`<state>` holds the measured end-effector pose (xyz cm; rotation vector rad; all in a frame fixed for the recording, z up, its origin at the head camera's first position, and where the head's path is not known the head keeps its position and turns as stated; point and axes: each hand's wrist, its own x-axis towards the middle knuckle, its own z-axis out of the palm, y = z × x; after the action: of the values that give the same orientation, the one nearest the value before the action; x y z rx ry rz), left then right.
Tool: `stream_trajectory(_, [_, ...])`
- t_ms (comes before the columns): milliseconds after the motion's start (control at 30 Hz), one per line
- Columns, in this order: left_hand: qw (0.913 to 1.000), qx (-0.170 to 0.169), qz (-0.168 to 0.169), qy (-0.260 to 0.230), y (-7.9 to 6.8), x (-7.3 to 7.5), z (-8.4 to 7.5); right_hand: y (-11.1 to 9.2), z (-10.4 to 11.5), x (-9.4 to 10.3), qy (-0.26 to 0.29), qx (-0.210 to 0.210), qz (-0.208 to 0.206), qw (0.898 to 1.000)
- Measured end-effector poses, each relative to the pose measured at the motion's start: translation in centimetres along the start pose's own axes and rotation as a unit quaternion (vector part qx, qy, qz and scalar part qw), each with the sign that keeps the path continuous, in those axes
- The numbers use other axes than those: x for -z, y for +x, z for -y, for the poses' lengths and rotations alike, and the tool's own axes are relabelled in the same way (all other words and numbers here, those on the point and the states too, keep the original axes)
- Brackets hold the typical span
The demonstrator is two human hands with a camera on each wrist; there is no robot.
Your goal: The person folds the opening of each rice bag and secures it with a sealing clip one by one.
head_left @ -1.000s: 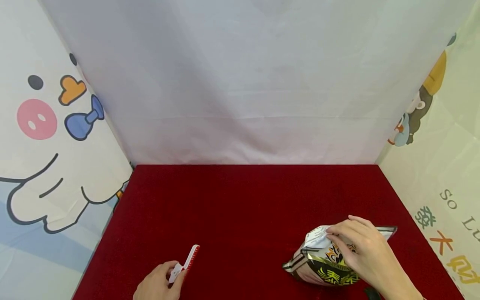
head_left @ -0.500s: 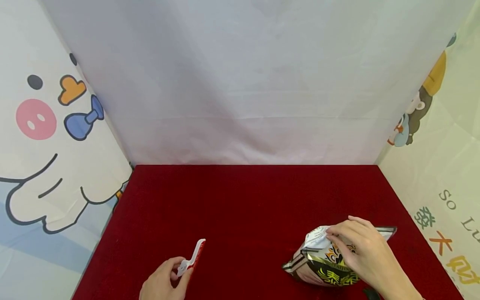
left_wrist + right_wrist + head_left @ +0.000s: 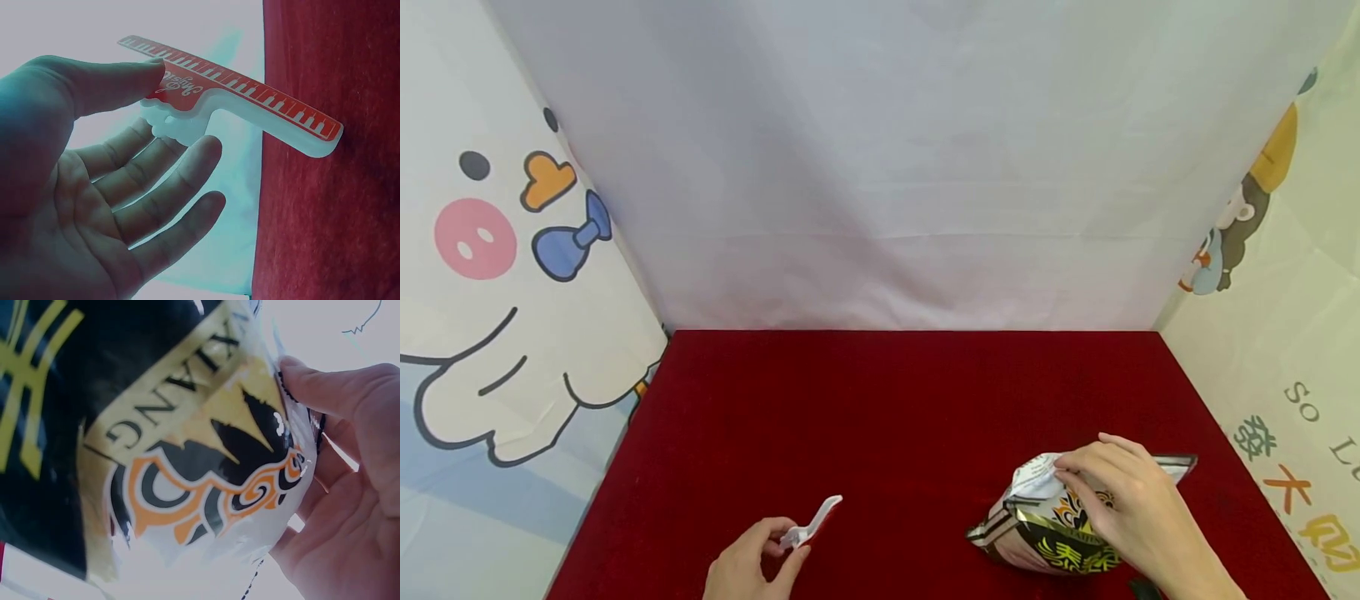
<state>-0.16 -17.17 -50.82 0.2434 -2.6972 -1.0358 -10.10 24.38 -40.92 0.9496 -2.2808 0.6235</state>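
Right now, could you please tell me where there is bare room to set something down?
The red table is bare along the white backdrop and between the clip in the left hand and the bag. The near right is crowded: bag, right hand and a dark object.

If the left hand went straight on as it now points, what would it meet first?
Probably nothing soon: past the clip the left hand holds, the line seems to cross the red tabletop toward the white backdrop, with the bag off to the right. Depth is unclear.
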Motion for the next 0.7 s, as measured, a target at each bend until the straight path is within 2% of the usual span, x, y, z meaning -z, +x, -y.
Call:
stream_trajectory(167, [0.9999, 0.009, 0.011, 0.003, -0.1, -0.1, -0.4, 0.0, 0.1, 0.0, -0.001, -0.001, 0.000, 1.000])
stream_trajectory(433, [0.9998, 0.015, 0.011, 0.005, 0.0, 0.1, -0.7, 0.0, 0.0, 0.0, -0.001, -0.002, 0.000, 1.000])
stream_trajectory(567, [0.9993, 0.027, 0.026, 0.003, 0.1, 0.4, -1.1, 0.0, 0.0, -0.1, -0.003, -0.002, -0.001, 1.000])
stream_trajectory(700, [0.9994, 0.013, 0.032, 0.006, 0.4, 0.4, -1.6, 0.0, 0.0, -0.1, 0.000, -0.003, 0.000, 1.000])
